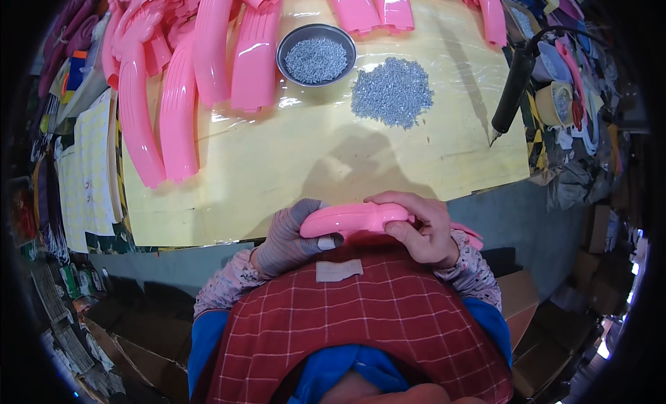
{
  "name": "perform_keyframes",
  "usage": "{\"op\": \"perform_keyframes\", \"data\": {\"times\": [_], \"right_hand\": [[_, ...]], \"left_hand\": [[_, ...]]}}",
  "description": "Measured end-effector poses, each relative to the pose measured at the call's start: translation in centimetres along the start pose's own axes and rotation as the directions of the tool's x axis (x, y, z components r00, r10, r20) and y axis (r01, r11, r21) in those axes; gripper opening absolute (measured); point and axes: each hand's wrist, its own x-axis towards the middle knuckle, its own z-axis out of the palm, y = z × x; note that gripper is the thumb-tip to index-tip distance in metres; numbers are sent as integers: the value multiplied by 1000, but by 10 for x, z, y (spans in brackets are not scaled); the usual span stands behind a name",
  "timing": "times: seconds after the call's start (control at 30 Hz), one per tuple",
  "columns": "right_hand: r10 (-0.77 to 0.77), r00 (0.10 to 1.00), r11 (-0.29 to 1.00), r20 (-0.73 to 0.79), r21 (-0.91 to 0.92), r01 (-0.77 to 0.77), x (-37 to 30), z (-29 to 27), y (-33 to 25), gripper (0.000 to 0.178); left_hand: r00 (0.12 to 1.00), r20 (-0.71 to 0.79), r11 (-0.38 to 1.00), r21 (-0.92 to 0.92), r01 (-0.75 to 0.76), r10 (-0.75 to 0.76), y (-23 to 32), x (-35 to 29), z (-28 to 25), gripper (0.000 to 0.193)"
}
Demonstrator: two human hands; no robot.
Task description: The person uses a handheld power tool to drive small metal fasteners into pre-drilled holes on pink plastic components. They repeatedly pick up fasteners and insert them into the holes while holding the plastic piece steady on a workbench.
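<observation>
Close to my body, just off the table's near edge, both hands grip a shiny pink curved plastic piece [354,218]. My left hand [290,239], in a grey striped glove with a white wrap on one fingertip, closes around its left end. The bare right hand [423,227] pinches the right end, thumb in front and fingers behind. Another bit of pink plastic [469,234] shows beside my right wrist; whether it joins the held piece I cannot tell. Beyond my hands, a pile of small silver screws [393,91] lies on the table beside a metal bowl [316,35] holding more of them.
Several pink curved plastic parts [179,112] are heaped along the far left and far edge of the yellow-covered table [277,161]. A black electric screwdriver [515,85] hangs tip down at the right. Paper sheets [90,168] line the left; tubs [553,104] stand at right.
</observation>
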Motion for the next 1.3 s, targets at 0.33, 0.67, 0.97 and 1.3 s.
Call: {"op": "perform_keyframes", "data": {"times": [0.33,0.67,0.97,1.3], "right_hand": [[161,923,970,-349,-118,-214,56,1,66,41],[-152,960,542,-237,-832,-119,80,-6,95,47],[253,823,841,-508,-304,-446,39,-125,102,15],[257,852,746,-456,-467,-475,59,-105,105,11]], "left_hand": [[941,-334,996,48,70,-50,-22,65,10,37],[868,458,256,831,-494,189,-34,59,29,81],[793,552,181,778,-601,259,-49,65,24,66],[745,558,92,775,-625,367,-51,73,27,48]]}}
